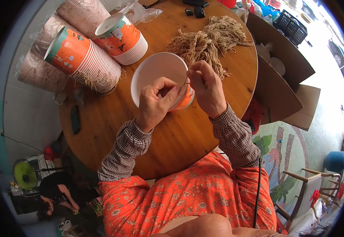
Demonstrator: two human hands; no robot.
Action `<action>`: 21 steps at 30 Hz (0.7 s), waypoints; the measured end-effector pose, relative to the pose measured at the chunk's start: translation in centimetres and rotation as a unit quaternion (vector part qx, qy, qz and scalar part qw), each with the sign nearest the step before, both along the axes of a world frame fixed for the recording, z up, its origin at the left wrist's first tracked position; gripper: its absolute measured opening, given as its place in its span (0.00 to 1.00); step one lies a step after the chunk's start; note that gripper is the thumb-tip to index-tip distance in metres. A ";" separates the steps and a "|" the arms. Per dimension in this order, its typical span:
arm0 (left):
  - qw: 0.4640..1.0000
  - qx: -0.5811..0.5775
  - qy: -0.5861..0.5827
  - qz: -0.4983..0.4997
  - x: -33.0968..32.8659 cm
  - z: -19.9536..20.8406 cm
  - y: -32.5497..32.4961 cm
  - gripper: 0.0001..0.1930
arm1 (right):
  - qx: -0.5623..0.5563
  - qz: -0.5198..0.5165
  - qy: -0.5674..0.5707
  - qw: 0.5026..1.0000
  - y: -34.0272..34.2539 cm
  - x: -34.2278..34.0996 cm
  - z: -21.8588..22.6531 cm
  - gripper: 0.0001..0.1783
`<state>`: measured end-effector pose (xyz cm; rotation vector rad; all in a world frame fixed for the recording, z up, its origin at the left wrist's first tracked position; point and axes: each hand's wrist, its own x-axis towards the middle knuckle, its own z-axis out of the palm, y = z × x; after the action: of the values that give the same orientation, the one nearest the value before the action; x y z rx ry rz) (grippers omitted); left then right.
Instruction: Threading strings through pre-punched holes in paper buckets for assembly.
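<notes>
A large paper bucket (159, 63), white inside with an orange printed outside, sits tilted on the round wooden table in front of me. My left hand (155, 102) is at its near rim, thumb and fingers pinched together. My right hand (208, 89) is raised by the bucket's right side, also closed in a pinch. A thin strand of cord (186, 81) runs between my fingertips, close to the rim; its ends are hidden in my fingers. Beyond my right hand lies a loose heap of tan twine (209, 39) in several hanks.
Stacked orange paper buckets (97, 59) stand at the left, some strands of twine on one stack; wrapped stacks are behind them. A phone (75, 119) lies at the table's left edge. Open cardboard boxes (276, 89) stand at the right. Another person (61, 193) sits at the lower left.
</notes>
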<state>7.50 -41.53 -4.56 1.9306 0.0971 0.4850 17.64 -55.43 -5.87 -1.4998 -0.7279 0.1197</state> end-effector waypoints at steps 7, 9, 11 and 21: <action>0.988 0.135 -0.069 0.032 -0.6 0.1 -0.1 0.04 | -0.051 -0.034 -0.094 0.994 -0.3 -0.2 0.4 0.06; 0.989 0.132 -0.057 0.039 -0.4 1.0 -0.1 0.05 | -0.045 -0.024 -0.088 0.995 -0.6 -0.3 0.8 0.05; 0.988 0.134 -0.063 0.043 0.0 1.4 -0.5 0.06 | -0.040 -0.013 -0.083 0.996 -0.8 -0.5 1.2 0.05; 0.999 0.008 0.036 -0.006 0.5 1.3 -1.3 0.08 | 0.039 0.103 0.045 0.993 -1.5 -0.7 1.9 0.08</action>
<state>7.97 -42.78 -3.29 1.9645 0.1276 0.4093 16.97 -56.95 -3.96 -1.3345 -0.8036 0.3096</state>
